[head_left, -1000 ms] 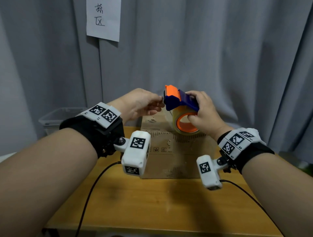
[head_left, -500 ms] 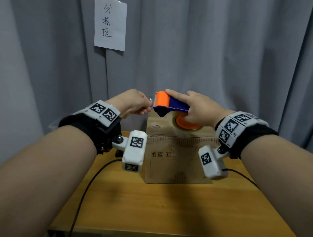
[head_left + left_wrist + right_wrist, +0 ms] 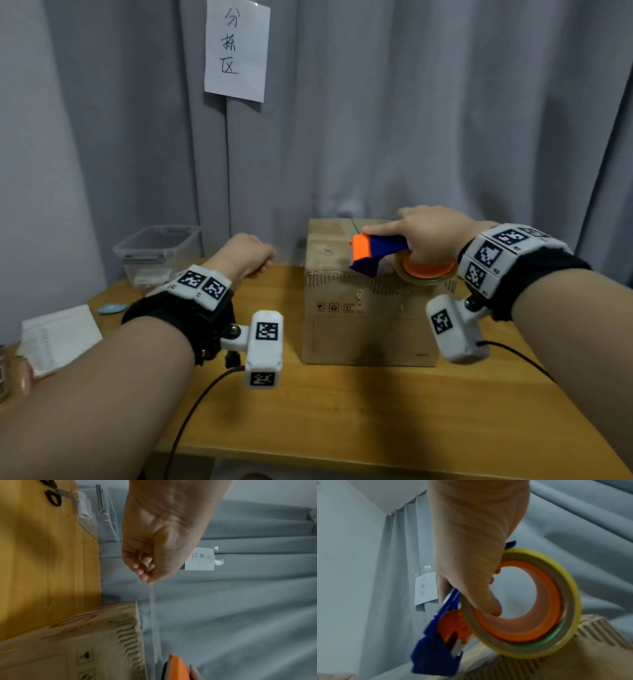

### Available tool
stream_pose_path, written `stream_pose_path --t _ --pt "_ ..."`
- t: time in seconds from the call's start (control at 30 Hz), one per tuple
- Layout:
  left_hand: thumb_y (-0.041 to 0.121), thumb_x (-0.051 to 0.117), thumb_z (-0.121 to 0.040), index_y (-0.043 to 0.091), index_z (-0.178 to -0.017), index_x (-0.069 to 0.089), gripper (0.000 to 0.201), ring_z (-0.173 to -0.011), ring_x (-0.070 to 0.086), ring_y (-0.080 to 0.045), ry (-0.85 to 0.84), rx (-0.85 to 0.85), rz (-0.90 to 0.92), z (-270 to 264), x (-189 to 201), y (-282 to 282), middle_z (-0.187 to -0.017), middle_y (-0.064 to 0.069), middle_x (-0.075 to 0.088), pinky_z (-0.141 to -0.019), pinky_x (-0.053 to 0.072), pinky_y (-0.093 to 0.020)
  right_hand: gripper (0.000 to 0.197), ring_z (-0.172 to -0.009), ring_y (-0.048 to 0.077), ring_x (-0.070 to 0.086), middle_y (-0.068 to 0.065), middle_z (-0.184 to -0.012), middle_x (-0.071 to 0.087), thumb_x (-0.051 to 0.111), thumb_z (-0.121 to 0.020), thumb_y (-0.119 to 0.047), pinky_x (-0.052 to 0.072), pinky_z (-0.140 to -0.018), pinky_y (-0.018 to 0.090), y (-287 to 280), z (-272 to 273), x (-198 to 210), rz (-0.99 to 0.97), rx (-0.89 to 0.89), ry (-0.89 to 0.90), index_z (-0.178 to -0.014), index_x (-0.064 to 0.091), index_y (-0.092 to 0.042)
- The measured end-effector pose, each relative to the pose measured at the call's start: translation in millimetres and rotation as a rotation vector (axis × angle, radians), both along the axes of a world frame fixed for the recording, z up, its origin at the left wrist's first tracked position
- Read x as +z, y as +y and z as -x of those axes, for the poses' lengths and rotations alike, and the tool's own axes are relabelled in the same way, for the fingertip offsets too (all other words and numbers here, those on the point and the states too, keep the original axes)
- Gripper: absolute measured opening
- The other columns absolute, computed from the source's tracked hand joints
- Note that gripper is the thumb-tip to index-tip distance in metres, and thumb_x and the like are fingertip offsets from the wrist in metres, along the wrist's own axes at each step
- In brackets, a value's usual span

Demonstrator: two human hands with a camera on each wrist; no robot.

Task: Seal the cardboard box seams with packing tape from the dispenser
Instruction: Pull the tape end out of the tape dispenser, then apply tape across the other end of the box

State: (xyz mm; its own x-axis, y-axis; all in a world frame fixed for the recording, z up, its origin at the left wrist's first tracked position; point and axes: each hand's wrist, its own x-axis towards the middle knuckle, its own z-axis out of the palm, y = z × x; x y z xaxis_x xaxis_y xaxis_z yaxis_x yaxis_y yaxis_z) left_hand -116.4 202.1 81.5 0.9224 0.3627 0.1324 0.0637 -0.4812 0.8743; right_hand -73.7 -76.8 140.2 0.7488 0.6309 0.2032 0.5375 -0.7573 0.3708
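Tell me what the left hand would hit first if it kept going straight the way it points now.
Probably nothing close: the left hand, pinching the tape strip, points past the cardboard box toward the grey curtain. Depth is unclear.

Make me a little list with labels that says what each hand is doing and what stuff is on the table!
left hand: pinches the end of a clear tape strip, out to the left of the box
right hand: grips the blue and orange tape dispenser over the box top
tape roll: yellowish, on an orange hub
cardboard box: stands on the wooden table
top seam: tape not yet stuck down
also on table: clear plastic bin, stack of papers, scissors
behind: grey curtain with a paper sign
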Motion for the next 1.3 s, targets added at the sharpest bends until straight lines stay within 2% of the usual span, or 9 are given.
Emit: stream_pose_path --t 0.2,0.37,0.53,0.63,0.73,0.93,1.1,1.23,1.3 --pt "0.049 0.065 -0.081 0.009 -0.054 0.041 0.054 -0.046 0.038 -0.022 -0.039 0.12 -0.072 -7.5 -22.5 -5.5 -0.052 -0.005 0.04 -0.052 0.031 -0.03 0.059 -0.085 0.017 0.034 -0.003 -0.093 0.037 0.041 -0.087 -0.051 0.027 -0.077 0.031 5.8 -8.0 -3.0 0.029 0.022 -0.052 -0.143 0.022 -0.049" --pt "0.049 0.07 -0.076 0.01 -0.05 0.036 0.057 -0.047 0.038 -0.024 -0.085 0.17 0.04 -10.7 -34.9 -13.3 -0.05 -0.005 0.04 -0.057 0.034 -0.032 0.06 -0.092 0.018 0.038 -0.001 -0.101 0.044 0.041 -0.088 -0.042 0.028 -0.08 0.031 7.2 -1.5 -5.2 0.004 0.009 -0.071 -0.143 0.02 -0.05" --pt "0.047 0.07 -0.077 0.011 -0.05 0.038 0.055 -0.046 0.037 -0.022 -0.095 0.164 0.067 -11.3 -37.6 -18.8 -0.05 -0.003 0.038 -0.056 0.034 -0.032 0.065 -0.101 0.02 0.047 -0.003 -0.112 0.053 0.041 -0.088 -0.011 0.025 -0.078 0.029 -1.3 0.9 -3.1 0.055 -0.027 -0.199 -0.139 0.032 -0.05" --pt "0.042 0.072 -0.078 -0.008 -0.072 0.062 0.052 -0.062 0.056 -0.035 -0.141 0.151 0.07 -11.8 -37.2 -26.2 -0.061 -0.018 0.056 -0.064 0.043 -0.038 0.052 -0.102 0.021 0.047 -0.006 -0.114 0.057 0.043 -0.091 -0.021 0.03 -0.087 0.034 -4.1 6.7 -6.0 0.075 -0.049 -0.255 -0.135 0.038 -0.048" --pt "0.04 0.072 -0.078 -0.015 -0.095 0.062 0.057 -0.098 0.061 -0.044 -0.169 0.177 0.065 -12.7 -37.8 -32.9 -0.105 -0.031 0.064 -0.082 0.049 -0.04 0.043 -0.105 0.022 0.046 -0.006 -0.117 0.058 0.034 -0.09 -0.046 0.029 -0.094 0.038 -5.0 14.9 -12.9 0.04 -0.062 -0.284 -0.132 0.043 -0.047" --pt "0.042 0.072 -0.077 -0.009 -0.099 0.064 0.056 -0.104 0.06 -0.038 -0.152 0.194 0.081 -14.3 -42.9 -34.4 -0.114 -0.025 0.063 -0.092 0.048 -0.041 0.072 -0.108 0.023 0.045 -0.005 -0.116 0.061 0.012 -0.07 -0.064 0.025 -0.096 0.042 -5.0 19.3 -21.2 -0.032 -0.094 -0.301 -0.128 0.049 -0.044" --pt "0.043 0.072 -0.077 -0.008 -0.086 0.064 0.053 -0.095 0.062 -0.039 -0.159 0.201 0.051 -16.0 -45.3 -32.2 -0.099 -0.026 0.066 -0.089 0.05 -0.043 0.058 -0.102 0.023 0.047 -0.006 -0.11 0.064 0.04 -0.077 -0.076 0.024 -0.093 0.042 -5.0 10.2 -28.7 -0.026 -0.073 -0.341 -0.123 0.054 -0.043" --pt "0.04 0.071 -0.078 0.007 -0.058 0.048 0.045 -0.066 0.051 -0.026 -0.135 0.211 0.056 -14.3 -44.6 -30.2 -0.06 -0.005 0.049 -0.083 0.049 -0.042 0.061 -0.101 0.023 0.047 -0.006 -0.108 0.064 0.038 -0.076 -0.078 0.023 -0.094 0.042 -2.5 11.5 -30.6 -0.036 -0.067 -0.354 -0.122 0.055 -0.042" --pt "0.04 0.071 -0.078 0.0 -0.064 0.056 0.045 -0.058 0.047 -0.028 -0.143 0.219 0.064 -12.5 -44.2 -26.2 -0.053 -0.007 0.043 -0.082 0.049 -0.041 0.062 -0.1 0.023 0.047 -0.006 -0.107 0.065 0.036 -0.076 -0.078 0.022 -0.094 0.042 0.7 11.8 -31.1 -0.05 -0.059 -0.356 -0.121 0.056 -0.041"
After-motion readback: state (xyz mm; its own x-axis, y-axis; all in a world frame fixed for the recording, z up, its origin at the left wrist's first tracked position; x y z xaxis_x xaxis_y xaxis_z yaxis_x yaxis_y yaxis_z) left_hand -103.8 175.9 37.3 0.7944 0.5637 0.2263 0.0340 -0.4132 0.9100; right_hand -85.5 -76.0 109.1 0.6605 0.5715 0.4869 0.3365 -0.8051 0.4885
